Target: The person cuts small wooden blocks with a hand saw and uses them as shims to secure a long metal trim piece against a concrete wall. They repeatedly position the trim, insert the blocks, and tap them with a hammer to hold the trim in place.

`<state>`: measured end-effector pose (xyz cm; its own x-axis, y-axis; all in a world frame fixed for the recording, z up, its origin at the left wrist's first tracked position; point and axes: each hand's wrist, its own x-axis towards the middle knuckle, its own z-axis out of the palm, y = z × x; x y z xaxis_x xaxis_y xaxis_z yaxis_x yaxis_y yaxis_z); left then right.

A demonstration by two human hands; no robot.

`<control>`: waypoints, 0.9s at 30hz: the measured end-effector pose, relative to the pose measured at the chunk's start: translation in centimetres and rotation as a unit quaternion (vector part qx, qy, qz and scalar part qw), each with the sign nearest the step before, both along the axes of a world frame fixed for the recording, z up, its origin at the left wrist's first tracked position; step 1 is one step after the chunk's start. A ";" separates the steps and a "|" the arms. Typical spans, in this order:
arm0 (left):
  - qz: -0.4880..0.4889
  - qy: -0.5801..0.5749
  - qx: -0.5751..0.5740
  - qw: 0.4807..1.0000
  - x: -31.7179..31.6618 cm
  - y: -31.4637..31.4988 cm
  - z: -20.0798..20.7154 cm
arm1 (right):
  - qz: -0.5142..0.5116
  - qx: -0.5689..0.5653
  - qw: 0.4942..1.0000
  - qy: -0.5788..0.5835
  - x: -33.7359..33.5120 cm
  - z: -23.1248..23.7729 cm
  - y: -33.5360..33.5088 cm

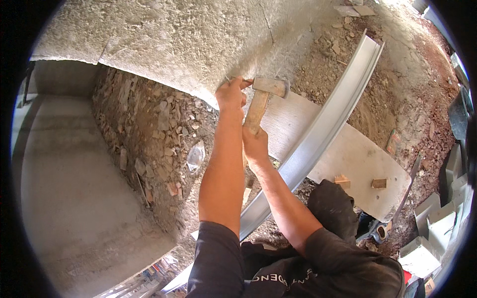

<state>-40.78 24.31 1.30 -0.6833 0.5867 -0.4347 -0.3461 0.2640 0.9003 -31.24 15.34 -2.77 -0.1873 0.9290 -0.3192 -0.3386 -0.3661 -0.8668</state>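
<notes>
My left hand (231, 95) is raised against the rough concrete wall (164, 39), near its lower edge. Its fingers are pinched together around what looks like a thin nail (228, 78); only a small tip shows. In my right hand (256, 144) is a hatchet (271, 86) with a worn, dusty metal head and a wooden handle. The fist grips the handle low down, and the head is close beside my left fingertips, its broad end pointing right. A long, light-grey metal channel (318, 134) slants past my right forearm, partly hidden beneath it.
A pale board (357, 159) lies under the channel, carrying two small wood pieces (379, 184). Rubble (149, 129) slopes down to a concrete slab (74, 188) on the left. A dark cloth or bag (332, 206) and a handsaw (382, 231) lie near my right arm; grey metal pieces (439, 223) are farther right.
</notes>
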 end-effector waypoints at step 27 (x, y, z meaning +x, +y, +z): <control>0.033 0.402 -0.002 0.915 4.2 -19.6 4.5 | -0.054 -0.178 0.960 0.208 -0.7 3.3 -1.5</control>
<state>-36.54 4.73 5.84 -0.8174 0.5318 0.2214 0.4119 0.2709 0.8700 -31.94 13.82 0.55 -0.2751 0.7963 -0.5387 -0.6808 -0.5570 -0.4757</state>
